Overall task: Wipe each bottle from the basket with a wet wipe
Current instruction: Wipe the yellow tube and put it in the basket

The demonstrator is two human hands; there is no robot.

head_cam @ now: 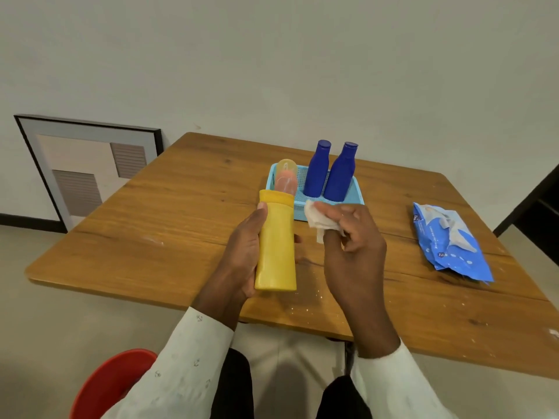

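Wiping at first bottle by the look: left hand (242,252) grips yellow bottle (276,246) above bench (151,222), right hand (351,237) pinches wet wipe (317,217) just beside it, not touching. Two blue bottles (329,172) wait upright in basket (354,196).

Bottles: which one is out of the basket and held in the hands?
The yellow bottle, gripped by the left hand; both blue bottles stand in the basket.
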